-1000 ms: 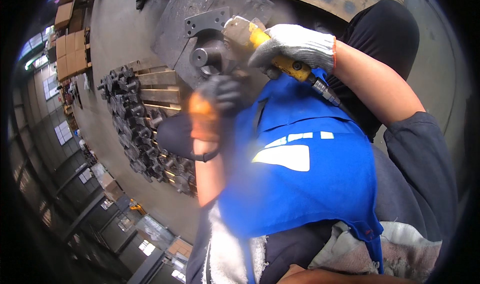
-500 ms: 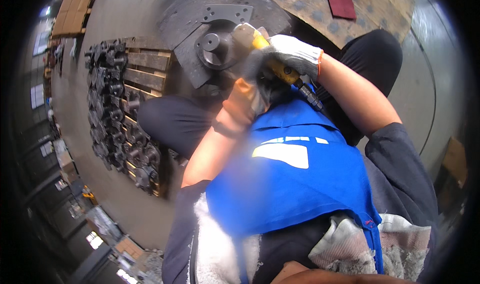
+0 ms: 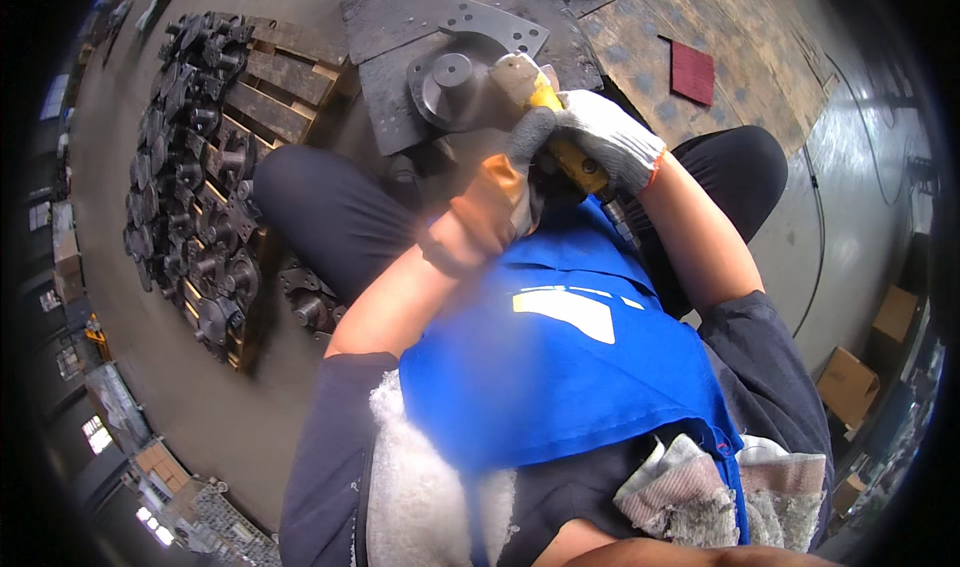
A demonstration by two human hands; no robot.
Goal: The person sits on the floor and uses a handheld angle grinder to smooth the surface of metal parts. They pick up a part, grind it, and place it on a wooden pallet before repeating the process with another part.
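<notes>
Rubbery-gloved left hand (image 3: 518, 167) has moved onto the cylindrical yellow tool (image 3: 578, 166).

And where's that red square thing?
In the head view, the dark red square lies toward the upper right, flat on the spotted wooden board, above and to the right of the white-and-grey gloved right hand.

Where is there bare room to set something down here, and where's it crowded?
Bare: the wooden board around the red square, and the dark worktop left of the curved plate. Crowded: where left hand and right hand meet at the yellow power tool, beside the flanged part; also the pallet, its left side packed with metal parts.
</notes>
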